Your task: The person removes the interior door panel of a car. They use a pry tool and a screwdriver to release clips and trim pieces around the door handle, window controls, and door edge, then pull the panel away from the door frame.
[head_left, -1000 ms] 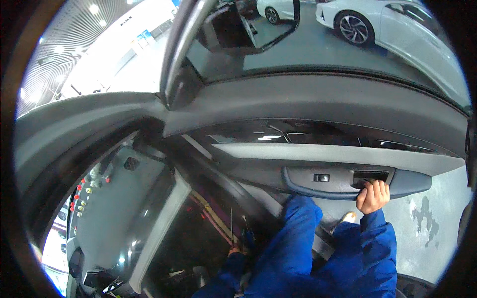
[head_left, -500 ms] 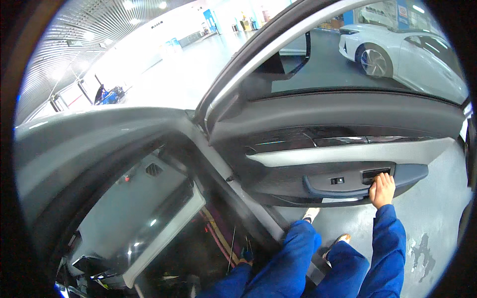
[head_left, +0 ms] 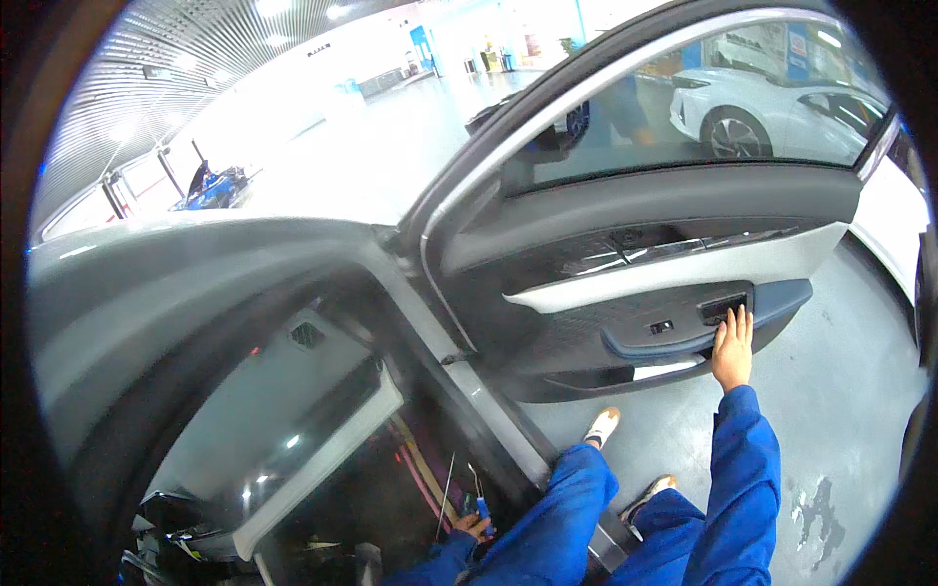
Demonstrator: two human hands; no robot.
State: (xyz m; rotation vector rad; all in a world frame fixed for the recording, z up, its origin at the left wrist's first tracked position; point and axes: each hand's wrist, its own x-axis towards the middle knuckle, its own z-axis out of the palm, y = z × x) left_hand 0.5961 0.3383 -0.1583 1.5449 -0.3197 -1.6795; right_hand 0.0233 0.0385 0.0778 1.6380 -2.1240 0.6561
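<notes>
My right hand (head_left: 733, 349) rests against the inner panel of an open car door (head_left: 576, 356), its fingers stretched out over the dark pull recess (head_left: 711, 311) beside the blue-grey armrest (head_left: 784, 303). Left of that hand, a small switch (head_left: 661, 327) sits in the panel. Low in the picture, by my left thigh, my left hand (head_left: 471, 528) is closed around a thin hooked tool with a blue handle (head_left: 483, 508). Its metal tip points up. Dark surroundings partly hide the fingers. A second thin rod (head_left: 447, 493) shows beside it; whether the hand holds it I cannot tell.
The door sill (head_left: 508, 425) runs past my legs, and my shoes (head_left: 604, 426) stand on the grey floor (head_left: 821, 391). A dark, glossy car body (head_left: 195, 264) fills the left. Beyond the door window (head_left: 625, 137) stands a white car (head_left: 738, 112).
The door has swung farther outward, its rear edge away from me. My right hand's fingers went from curled in the recess to stretched out. My left hand and its tool show more clearly.
</notes>
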